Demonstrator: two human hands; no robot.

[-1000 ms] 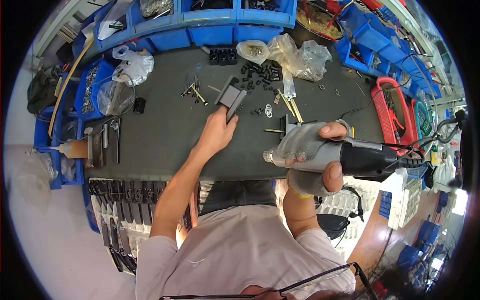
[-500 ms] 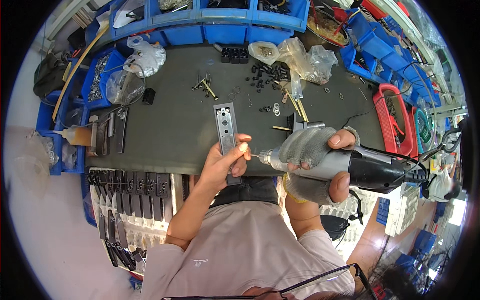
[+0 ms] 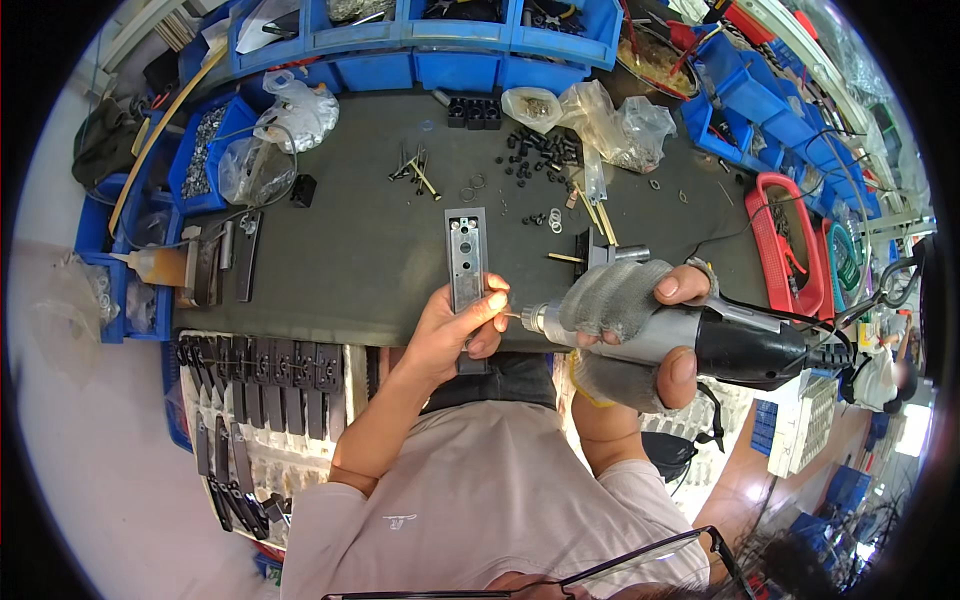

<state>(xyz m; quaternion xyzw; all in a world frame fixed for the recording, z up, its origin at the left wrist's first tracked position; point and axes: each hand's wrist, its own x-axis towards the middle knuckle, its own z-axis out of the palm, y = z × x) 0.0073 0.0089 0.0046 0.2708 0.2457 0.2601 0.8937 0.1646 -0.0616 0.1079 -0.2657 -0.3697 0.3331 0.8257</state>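
My bare left hand [image 3: 462, 322] grips a long dark metal plate [image 3: 466, 245] with several holes along it, held upright over the bench's near edge. The thumb and fingers wrap its lower part and hide it. In my right hand [image 3: 630, 320], which wears a grey fingerless glove, is a silver-and-black electric screwdriver [image 3: 670, 335], lying nearly level. Its thin bit points left and reaches the left fingertips beside the plate. Whether a screw sits at the bit's tip is hidden by the fingers.
Black fittings [image 3: 540, 150], loose screws [image 3: 415, 170] and a dark block with a rod [image 3: 595, 252] lie on the dark bench [image 3: 350, 250]. Blue bins [image 3: 455, 70] line the back. A red basket [image 3: 785, 240] stands right; dark finished-looking parts [image 3: 285, 385] rest on a rack at lower left.
The plate has shifted slightly right and stands straighter in my left hand. My right hand and the screwdriver have barely moved.
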